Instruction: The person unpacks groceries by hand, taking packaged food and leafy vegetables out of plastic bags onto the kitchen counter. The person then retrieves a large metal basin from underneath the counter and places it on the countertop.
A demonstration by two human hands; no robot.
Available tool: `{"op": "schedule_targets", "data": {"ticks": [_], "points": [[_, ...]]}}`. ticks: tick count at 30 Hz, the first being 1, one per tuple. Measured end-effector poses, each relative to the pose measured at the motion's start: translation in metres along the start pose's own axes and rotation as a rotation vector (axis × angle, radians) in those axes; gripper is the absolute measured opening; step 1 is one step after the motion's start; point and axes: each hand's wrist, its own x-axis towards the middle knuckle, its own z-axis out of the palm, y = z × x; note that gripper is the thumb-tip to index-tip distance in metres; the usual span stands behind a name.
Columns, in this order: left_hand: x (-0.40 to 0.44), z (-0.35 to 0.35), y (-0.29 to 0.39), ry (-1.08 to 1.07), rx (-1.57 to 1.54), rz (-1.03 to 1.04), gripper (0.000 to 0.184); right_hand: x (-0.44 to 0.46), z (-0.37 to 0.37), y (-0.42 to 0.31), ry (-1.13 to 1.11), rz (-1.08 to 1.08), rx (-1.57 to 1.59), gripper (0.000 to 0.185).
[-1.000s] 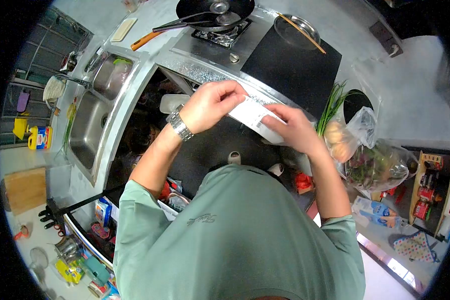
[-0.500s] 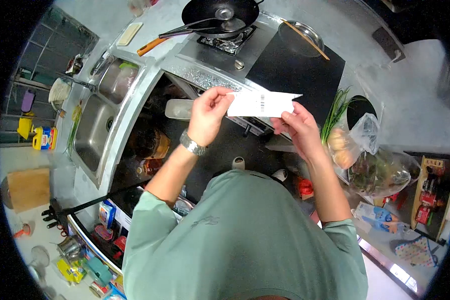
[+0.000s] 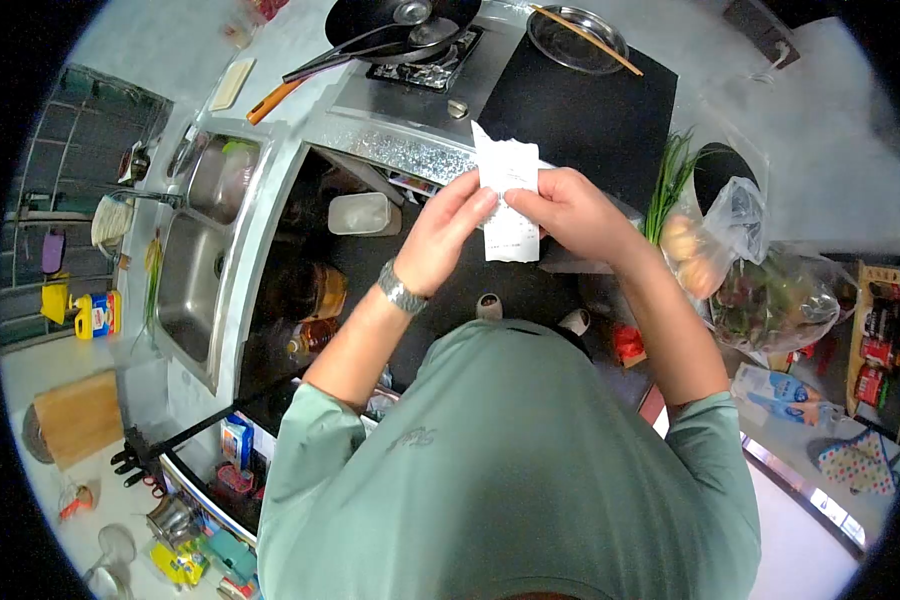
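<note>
Receipt slip (image 3: 511, 225): thin white paper, creased, long and narrow, faint print, upper end torn to a point.
Slip position: upright between both hands, extending above and below the thumbs, over the dark floor and counter edge.
Left hand (image 3: 452, 222): pinches the slip's left edge, thumb on its face.
Right hand (image 3: 575, 215): pinches the right edge, thumb likewise.
Watch (image 3: 402, 288): metal links, left wrist.
Wok (image 3: 400, 28): dark, round, on the hob.

Matt, creased white paper slip (image 3: 511, 225); smooth metal sink (image 3: 192, 285); pale wooden board (image 3: 80, 418); glossy clear plastic bag (image 3: 776, 302)
</note>
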Motion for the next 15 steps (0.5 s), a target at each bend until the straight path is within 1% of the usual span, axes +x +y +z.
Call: {"op": "schedule_targets", "data": {"ticks": [1, 3, 4, 5, 7, 8, 9, 12, 15], "points": [[0.004, -0.002, -0.001, 0.003, 0.0, -0.004, 0.033, -0.001, 0.005, -0.003, -0.003, 0.002, 0.003, 0.028], [0.012, -0.005, -0.002, -0.012, -0.18, -0.27, 0.036, -0.003, 0.011, -0.012, -0.041, 0.082, 0.286, 0.027], [0.013, 0.0, 0.001, 0.047, -0.219, -0.234, 0.036, 0.0, 0.011, 0.001, -0.092, 0.029, 0.248, 0.026], [0.016, 0.005, 0.002, 0.046, -0.217, -0.232, 0.036, -0.002, 0.015, 0.001, -0.092, 0.026, 0.248, 0.026], [0.02, 0.011, 0.003, 0.074, -0.4, -0.074, 0.037, -0.01, 0.028, 0.002, 0.034, 0.009, 0.452, 0.024], [0.017, 0.011, 0.005, 0.091, -0.422, -0.092, 0.039, -0.012, 0.029, 0.011, -0.02, 0.042, 0.454, 0.022], [0.016, 0.012, 0.004, 0.095, -0.422, -0.092, 0.039, -0.014, 0.033, 0.015, -0.023, 0.044, 0.455, 0.022], [0.013, 0.014, 0.001, 0.13, -0.43, -0.065, 0.04, -0.02, 0.041, 0.018, 0.047, 0.113, 0.464, 0.024], [0.012, 0.012, 0.002, 0.087, -0.45, -0.081, 0.041, -0.022, 0.039, 0.022, 0.049, 0.108, 0.442, 0.024]]}}
